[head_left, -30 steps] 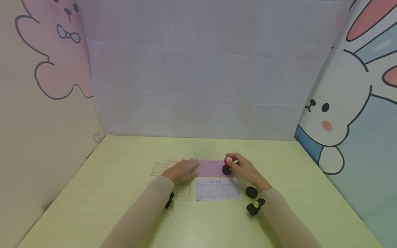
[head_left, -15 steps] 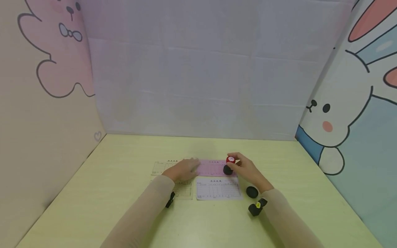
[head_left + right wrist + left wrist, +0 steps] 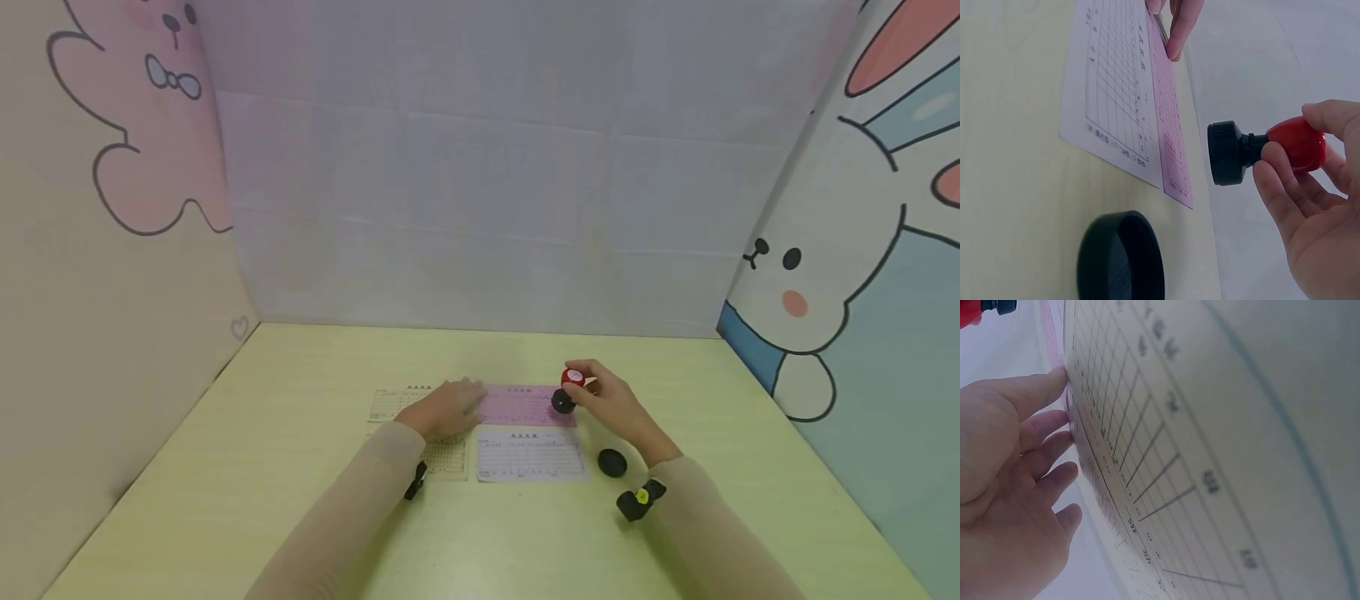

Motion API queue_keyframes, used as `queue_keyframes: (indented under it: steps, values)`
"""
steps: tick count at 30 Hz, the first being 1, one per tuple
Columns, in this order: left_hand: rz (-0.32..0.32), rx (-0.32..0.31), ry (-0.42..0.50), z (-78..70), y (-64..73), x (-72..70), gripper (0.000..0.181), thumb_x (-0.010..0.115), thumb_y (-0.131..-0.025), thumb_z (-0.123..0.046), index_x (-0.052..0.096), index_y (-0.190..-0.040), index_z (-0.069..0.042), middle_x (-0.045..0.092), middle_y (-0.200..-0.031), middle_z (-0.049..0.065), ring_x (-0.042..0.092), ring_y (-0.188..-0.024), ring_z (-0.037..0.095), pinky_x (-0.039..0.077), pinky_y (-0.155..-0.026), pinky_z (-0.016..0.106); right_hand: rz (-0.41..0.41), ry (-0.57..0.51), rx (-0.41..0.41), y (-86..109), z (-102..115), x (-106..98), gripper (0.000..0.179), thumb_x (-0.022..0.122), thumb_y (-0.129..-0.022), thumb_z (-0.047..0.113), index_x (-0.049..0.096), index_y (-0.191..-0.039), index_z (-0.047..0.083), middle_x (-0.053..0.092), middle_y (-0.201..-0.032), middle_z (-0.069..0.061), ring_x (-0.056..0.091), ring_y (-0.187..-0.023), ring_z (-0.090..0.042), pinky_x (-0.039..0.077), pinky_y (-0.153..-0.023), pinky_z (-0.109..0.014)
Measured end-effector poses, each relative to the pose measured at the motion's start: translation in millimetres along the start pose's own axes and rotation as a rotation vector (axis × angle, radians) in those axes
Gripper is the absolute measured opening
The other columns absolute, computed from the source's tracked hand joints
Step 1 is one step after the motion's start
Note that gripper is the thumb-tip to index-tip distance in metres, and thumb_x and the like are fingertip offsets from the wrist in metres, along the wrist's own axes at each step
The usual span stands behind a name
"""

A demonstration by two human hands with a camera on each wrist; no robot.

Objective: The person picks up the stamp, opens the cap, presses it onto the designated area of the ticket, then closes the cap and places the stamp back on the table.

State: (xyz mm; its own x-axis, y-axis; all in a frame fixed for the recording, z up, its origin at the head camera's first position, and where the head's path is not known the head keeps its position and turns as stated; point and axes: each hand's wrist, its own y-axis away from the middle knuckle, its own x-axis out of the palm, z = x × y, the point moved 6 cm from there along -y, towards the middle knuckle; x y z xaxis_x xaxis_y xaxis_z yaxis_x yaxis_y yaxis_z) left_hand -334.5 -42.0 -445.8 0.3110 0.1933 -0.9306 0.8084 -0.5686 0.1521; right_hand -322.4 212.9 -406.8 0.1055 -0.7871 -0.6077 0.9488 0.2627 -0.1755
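The right hand (image 3: 617,408) grips a red-handled stamp (image 3: 1297,144) above a pink form (image 3: 521,405); the left hand (image 3: 447,408), fingers relaxed, rests at its left. A whitish backdrop (image 3: 480,183) and cartoon-decorated walls (image 3: 112,317) border the pale table (image 3: 517,537).

Table (image 3: 187,467): pale yellow, faintly grained.
Back wall (image 3: 480,167): pale lilac, creased.
Left wall (image 3: 67,350): cream; pink cartoon animal (image 3: 161,158) in a bow tie (image 3: 172,80), small heart (image 3: 239,327) low near the corner.
Right wall (image 3: 907,358): white cartoon rabbit (image 3: 836,242), pink-cheeked, beside pale blue.
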Motion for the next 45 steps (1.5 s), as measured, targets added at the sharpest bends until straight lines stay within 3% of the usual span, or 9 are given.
queue_keyframes:
  steps: [13, 21, 25, 35, 45]
  values:
    - [-0.009, -0.002, -0.012, 0.7, 0.1, -0.1, 0.059, 0.049, -0.106, -0.033, 0.034, -0.155, -0.004, 0.027, -0.162, 0.014, 0.02, -0.15, 0.032, 0.012, -0.122, 0.05, 0.018, -0.017, -0.002, 4.4, 6.1, -4.0, 0.046, 0.065, -0.1, 0.031, 0.053, -0.14, 0.011, 0.06, -0.126, -0.013, 0.062, -0.093, -0.023, 0.051, -0.081, -0.037]
    - [-0.059, 0.032, -0.006, -1.3, 3.7, -5.7, 0.055, 0.049, -0.106, -0.03, 0.039, -0.153, -0.003, 0.029, -0.161, 0.016, 0.021, -0.149, 0.036, 0.014, -0.121, 0.053, 0.015, -0.029, -0.016, 7.3, 8.6, -5.2, 0.046, 0.065, -0.1, 0.031, 0.053, -0.139, 0.011, 0.061, -0.125, -0.013, 0.062, -0.094, -0.022, 0.052, -0.082, -0.037]
    - [-0.075, 0.01, -0.014, 2.8, 6.6, -7.8, 0.052, 0.046, -0.107, -0.03, 0.04, -0.154, -0.007, 0.03, -0.161, 0.014, 0.021, -0.15, 0.035, 0.014, -0.121, 0.053, 0.016, -0.043, -0.027, 7.8, 10.7, -3.7, 0.045, 0.066, -0.099, 0.03, 0.054, -0.138, 0.012, 0.062, -0.121, -0.011, 0.062, -0.093, -0.022, 0.053, -0.08, -0.035]
    - [-0.093, -0.007, 0.05, 15.8, 28.6, -17.4, 0.052, 0.055, -0.105, -0.023, 0.043, -0.152, -0.005, 0.033, -0.159, 0.014, 0.022, -0.149, 0.035, 0.014, -0.121, 0.054, 0.032, -0.075, -0.051, 7.8, 17.4, -0.4, 0.042, 0.067, -0.099, 0.027, 0.056, -0.137, 0.012, 0.062, -0.119, -0.01, 0.064, -0.09, -0.021, 0.054, -0.08, -0.032]
    - [-0.128, 0.044, 0.074, 26.3, 53.3, -25.2, 0.05, 0.059, -0.103, -0.019, 0.046, -0.148, 0.0, 0.038, -0.155, 0.02, 0.027, -0.146, 0.041, 0.017, -0.118, 0.059, 0.062, -0.071, -0.069, 7.4, 25.8, 9.3, 0.041, 0.067, -0.099, 0.027, 0.056, -0.136, 0.013, 0.062, -0.121, -0.01, 0.063, -0.092, -0.021, 0.053, -0.081, -0.035]
